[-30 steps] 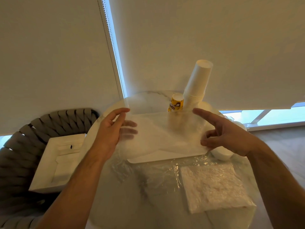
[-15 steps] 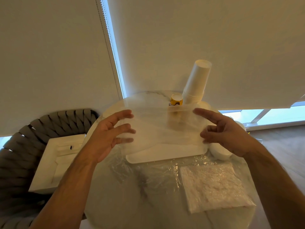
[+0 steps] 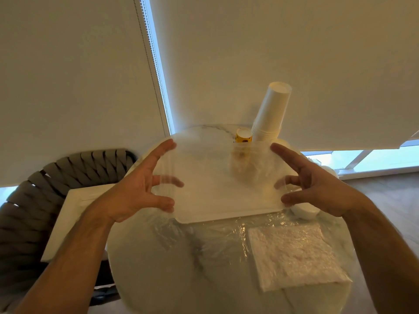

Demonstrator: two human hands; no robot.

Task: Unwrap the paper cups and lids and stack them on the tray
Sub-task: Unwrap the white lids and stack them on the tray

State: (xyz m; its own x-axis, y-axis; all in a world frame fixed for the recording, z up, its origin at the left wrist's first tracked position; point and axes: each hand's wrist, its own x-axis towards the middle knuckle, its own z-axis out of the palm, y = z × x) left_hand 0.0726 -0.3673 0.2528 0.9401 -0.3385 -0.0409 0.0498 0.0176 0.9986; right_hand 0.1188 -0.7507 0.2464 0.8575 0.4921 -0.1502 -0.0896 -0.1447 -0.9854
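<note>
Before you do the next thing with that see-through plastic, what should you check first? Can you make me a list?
1. Clear plastic sheet stretched between left hand and right hand: ok, spread fingers touch both edges.
2. Firm grip on the sheet: cannot tell, the fingers are spread, not curled round it.
3. Stack of white paper cups unwrapped and standing: ok, though it leans.
4. Small yellow cup beside the stack: ok, upright.
5. White tray has room: ok as far as seen through the sheet.
6. Loose wrap and the wrapped white packet lie on the table in front of the tray: not ok, packet not yet unwrapped.
</note>
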